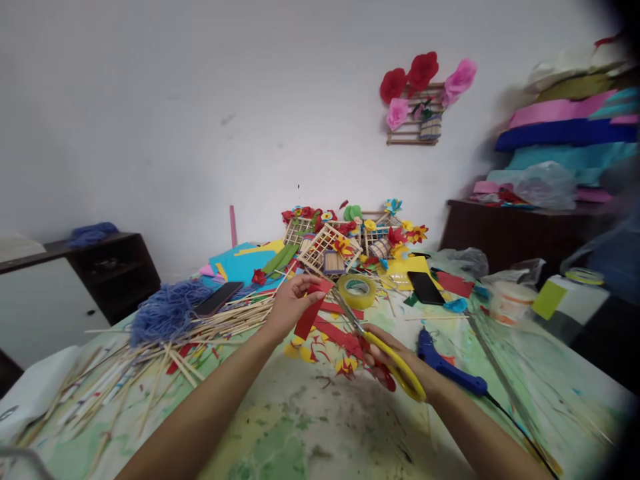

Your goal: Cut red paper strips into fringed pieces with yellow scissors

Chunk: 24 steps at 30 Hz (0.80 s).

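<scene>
1. While the head view looks down on a paint-stained table (305, 427), the left hand (290, 308) and right hand (395, 360) meet above its middle, and the step in hand is cutting red paper.
2. The left hand's fingers are closed against the thumb, pinching a red paper strip (310, 313) that sits tilted, its lower end angled away from the blades.
3. The right hand's fingers curl tightly through yellow-handled scissors (400, 370). The steel blades (347, 312) point up and left, with their tips just beside the strip; whether paper lies between them is hard to tell.
4. Near the left hand lie blue yarn (167, 312), loose bamboo skewers (220, 327) and a dark phone (219, 298).
5. Near the right hand are a blue glue gun (450, 367) and red paper scraps (340, 335), with a roll of clear tape (357, 291) just beyond the blades.
6. Farther back, craft-stick lattices (327, 250) lie heaped among paper flowers (395, 235).
7. From this position, a clean cut calls for a taut strip and blades squared to its edge.
</scene>
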Tool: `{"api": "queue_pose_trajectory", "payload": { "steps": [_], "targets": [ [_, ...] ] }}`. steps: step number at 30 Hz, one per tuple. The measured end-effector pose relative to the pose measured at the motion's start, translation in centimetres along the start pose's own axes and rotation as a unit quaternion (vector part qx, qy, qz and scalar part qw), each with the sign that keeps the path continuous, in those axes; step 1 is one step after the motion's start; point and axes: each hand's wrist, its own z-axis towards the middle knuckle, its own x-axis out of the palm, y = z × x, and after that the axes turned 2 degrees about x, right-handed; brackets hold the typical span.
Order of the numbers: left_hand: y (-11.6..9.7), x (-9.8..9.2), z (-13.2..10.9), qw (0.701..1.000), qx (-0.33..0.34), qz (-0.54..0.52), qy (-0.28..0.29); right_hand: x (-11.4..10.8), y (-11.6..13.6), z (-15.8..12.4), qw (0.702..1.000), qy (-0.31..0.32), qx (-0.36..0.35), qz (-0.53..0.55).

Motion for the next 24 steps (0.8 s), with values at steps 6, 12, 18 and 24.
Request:
{"api": "queue_pose_trajectory", "payload": {
  "steps": [6,12,18,24],
  "targets": [
    [0.7,0.5,-0.3,0.997,-0.018,0.038,0.07,0.6,-0.3,-0.1,0.998,0.053,-0.024,0.007],
    [2.1,0.6,0.0,0.992,-0.023,0.069,0.107,0.5,-1.6,0.9,0.992,0.11,-0.053,0.027],
    [2.6,0.2,0.1,0.99,-0.033,0.053,0.129,0.5,-2.5,1.2,0.985,0.146,-0.051,0.078],
    [3.4,0.3,0.0,0.975,-0.148,-0.081,0.147,0.6,-2.8,1.5,0.975,0.177,-0.036,0.126]
  ]
}}
